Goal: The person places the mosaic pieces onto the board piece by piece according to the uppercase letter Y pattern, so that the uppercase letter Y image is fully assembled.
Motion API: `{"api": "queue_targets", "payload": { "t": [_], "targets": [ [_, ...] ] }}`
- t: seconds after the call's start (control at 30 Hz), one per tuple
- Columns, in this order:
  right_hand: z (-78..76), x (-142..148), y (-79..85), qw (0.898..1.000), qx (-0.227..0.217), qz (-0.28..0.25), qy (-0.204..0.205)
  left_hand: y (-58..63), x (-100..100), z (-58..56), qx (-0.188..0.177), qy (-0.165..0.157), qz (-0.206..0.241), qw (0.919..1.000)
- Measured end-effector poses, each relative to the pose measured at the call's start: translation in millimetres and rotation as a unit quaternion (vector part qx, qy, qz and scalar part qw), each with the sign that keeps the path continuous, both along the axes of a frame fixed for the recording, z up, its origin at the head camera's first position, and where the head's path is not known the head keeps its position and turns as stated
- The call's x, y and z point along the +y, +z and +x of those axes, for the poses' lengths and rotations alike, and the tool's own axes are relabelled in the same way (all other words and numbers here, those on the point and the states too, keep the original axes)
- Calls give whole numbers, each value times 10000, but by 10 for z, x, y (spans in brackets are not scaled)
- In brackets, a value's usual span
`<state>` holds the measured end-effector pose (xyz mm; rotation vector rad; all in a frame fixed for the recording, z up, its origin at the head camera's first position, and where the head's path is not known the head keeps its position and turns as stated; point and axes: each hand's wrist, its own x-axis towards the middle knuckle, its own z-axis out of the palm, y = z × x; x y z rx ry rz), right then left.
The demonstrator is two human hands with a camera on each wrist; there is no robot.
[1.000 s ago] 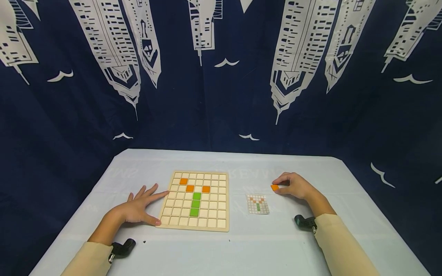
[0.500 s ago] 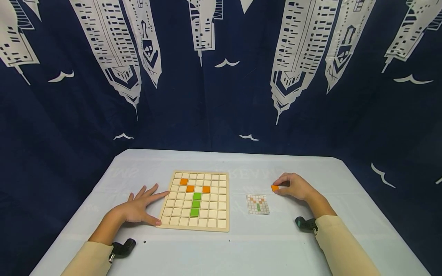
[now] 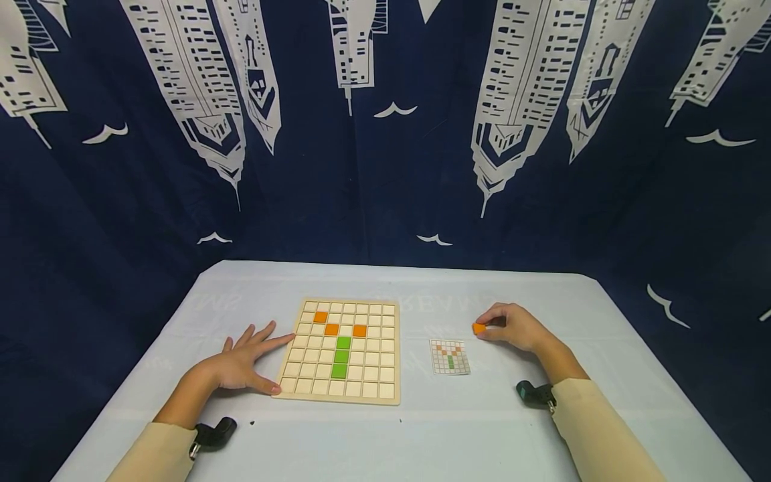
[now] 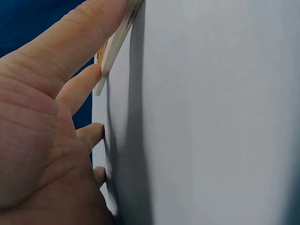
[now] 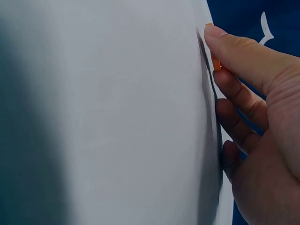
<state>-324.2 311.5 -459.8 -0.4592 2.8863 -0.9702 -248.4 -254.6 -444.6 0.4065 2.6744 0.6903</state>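
A square wooden grid board (image 3: pixel 367 361) lies left of centre on the table, with orange tiles (image 3: pixel 359 331) and a column of green tiles (image 3: pixel 341 356) among its cream squares. My left hand (image 3: pixel 241 360) is spread flat at the board's left side, thumb and index fingertip touching its edge. In the left wrist view the thumb and index finger (image 4: pixel 84 89) meet the board's rim (image 4: pixel 112 51). Right of the board, my right hand (image 3: pixel 512 327) pinches an orange tile (image 3: pixel 478 329) between thumb and fingers, low over the table. The right wrist view shows this orange tile (image 5: pixel 215 60) mostly covered by the thumb.
A small pattern card (image 3: pixel 449 357) printed with orange and green squares lies between the board and my right hand. The white-covered table (image 3: pixel 337 442) ends at a navy curtain (image 3: pixel 361 201) behind. Dark wrist-worn devices (image 3: pixel 215 434) sit at both sleeves.
The orange tile in my right hand has turned slightly between the fingers. My left hand, the board and the card stay where they were.
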Motion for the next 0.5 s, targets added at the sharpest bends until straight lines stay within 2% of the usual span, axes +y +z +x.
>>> {"api": "queue_targets", "payload": {
  "t": [0.3,0.5],
  "targets": [
    [50,-43,27,9994,-295,-187,-26,0,-6,-1,28,-15,15,10000],
    [73,-94,10,9992,-291,-263,-77,1,-5,4,26,-16,14,10000]
  ]
}}
